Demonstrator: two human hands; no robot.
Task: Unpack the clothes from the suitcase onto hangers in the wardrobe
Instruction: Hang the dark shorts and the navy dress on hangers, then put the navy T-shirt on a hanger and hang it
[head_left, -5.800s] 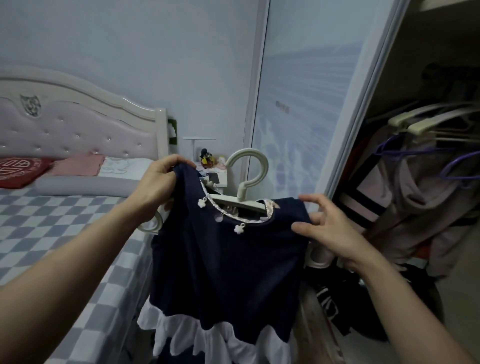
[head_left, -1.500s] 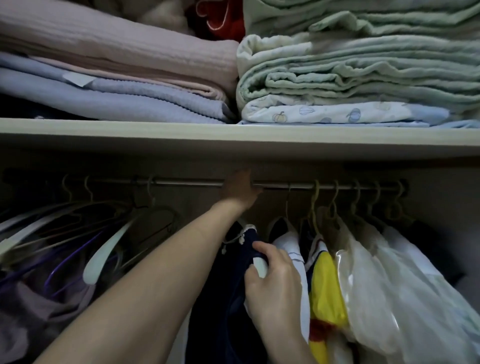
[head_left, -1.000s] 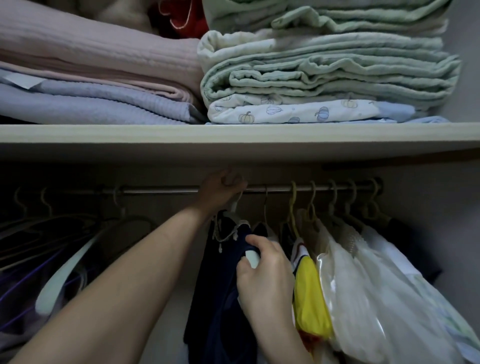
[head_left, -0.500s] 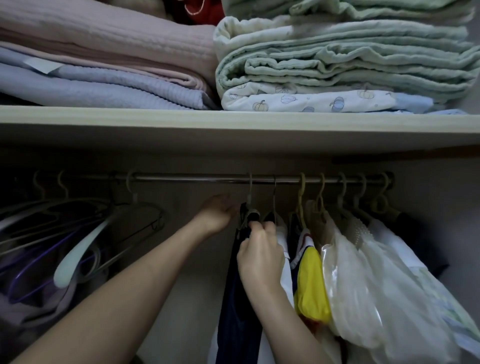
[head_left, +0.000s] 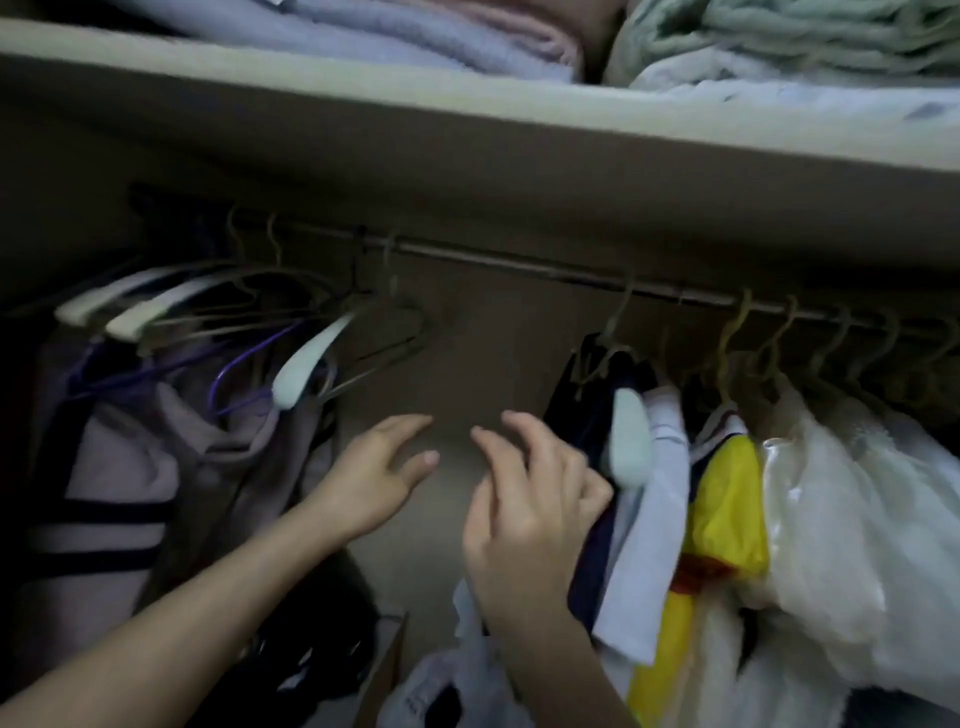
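Both hands have dropped from the rail: the navy dress (head_left: 597, 400) now hangs right of centre on the wardrobe rail (head_left: 519, 265) by its pale hanger (head_left: 631, 441). Right hand (head_left: 524, 514), fingers loosely spread, rests beside it; left hand (head_left: 374, 473) hovers wide, holding nothing.

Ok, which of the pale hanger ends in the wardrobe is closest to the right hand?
The pale green hanger end poking out of the navy dress, just beside the right hand. The other pale hanger ends hang far off on the rail's left side.
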